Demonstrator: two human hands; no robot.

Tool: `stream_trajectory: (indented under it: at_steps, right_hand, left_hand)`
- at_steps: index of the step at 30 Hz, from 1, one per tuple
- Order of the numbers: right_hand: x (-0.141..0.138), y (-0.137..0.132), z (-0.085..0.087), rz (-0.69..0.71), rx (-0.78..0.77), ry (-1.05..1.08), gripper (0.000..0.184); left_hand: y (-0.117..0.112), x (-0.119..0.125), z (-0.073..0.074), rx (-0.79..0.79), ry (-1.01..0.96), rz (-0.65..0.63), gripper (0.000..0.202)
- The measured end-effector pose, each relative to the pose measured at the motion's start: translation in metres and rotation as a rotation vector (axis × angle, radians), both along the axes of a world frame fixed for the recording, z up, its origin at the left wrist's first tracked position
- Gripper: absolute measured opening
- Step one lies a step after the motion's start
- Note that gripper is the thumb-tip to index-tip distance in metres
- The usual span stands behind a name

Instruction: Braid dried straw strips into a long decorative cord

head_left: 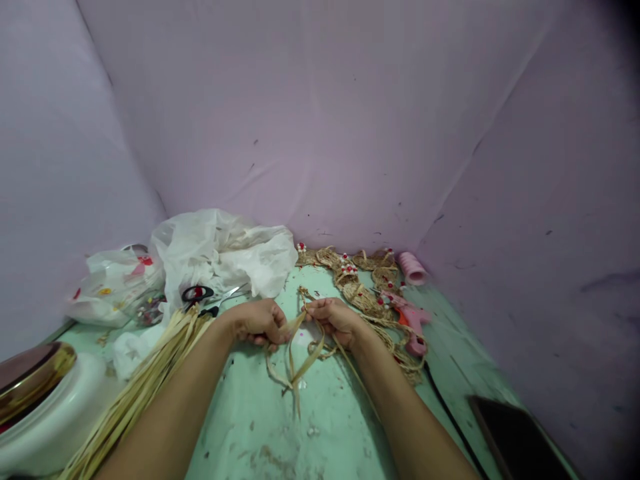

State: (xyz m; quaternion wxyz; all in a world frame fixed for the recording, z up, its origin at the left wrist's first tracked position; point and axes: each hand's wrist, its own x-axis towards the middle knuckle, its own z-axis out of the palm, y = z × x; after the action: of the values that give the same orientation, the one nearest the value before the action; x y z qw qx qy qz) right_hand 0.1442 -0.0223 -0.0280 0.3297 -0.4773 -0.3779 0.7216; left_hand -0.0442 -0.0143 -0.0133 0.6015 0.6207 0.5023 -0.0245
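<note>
While left hand [260, 321] and right hand [336, 321] pinch it, straw strip [295, 325] slants away rightward

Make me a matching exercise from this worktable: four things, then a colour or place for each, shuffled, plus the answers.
Things:
1. Flat strip
2. Scissors
3. Bundle of long strips
4. Glue gun

Colours and places:
A. Pink with an orange part
B. Lying alongside the left forearm
C. Between the left hand and right hand
D. Black on the handles

Right pairs: 1-C, 2-D, 3-B, 4-A
</note>
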Motion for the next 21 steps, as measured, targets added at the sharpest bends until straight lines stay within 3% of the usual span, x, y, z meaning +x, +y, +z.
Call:
stream_trajectory:
  at_steps: [4,8,11,14,16,19,21]
  right_hand:
    - [0.002,0.003,-0.002,-0.001,-0.023,0.009,0.008]
    - [0.004,0.005,-0.004,-0.013,-0.024,0.018,0.008]
    - [0.004,0.005,-0.005,-0.01,-0.023,0.051,0.007]
    - [0.005,0.004,-0.004,-0.013,-0.026,0.055,0.004]
    - [0.005,0.004,-0.004,-0.018,-0.031,0.058,0.005]
    - [0.005,0.006,-0.006,-0.018,-0.032,0.073,0.007]
    - [0.006,0.007,-0.007,-0.005,-0.025,0.071,0.006]
  left_hand:
    - [-0.008,-0.019,0.029,0.167,0.277,-0.055,0.008]
    - [-0.018,-0.019,0.055,0.35,0.217,-0.007,0.012]
    - [-0.028,-0.001,0.056,0.262,0.164,-0.183,0.016]
    - [-0.041,0.023,0.047,0.223,0.346,-0.295,0.005]
    - [-0.048,0.035,0.044,0.224,0.421,-0.329,0.008]
    - [-0.052,0.031,0.052,0.261,0.429,-0.338,0.01]
    - [-0.05,0.01,0.063,0.287,0.414,-0.297,0.01]
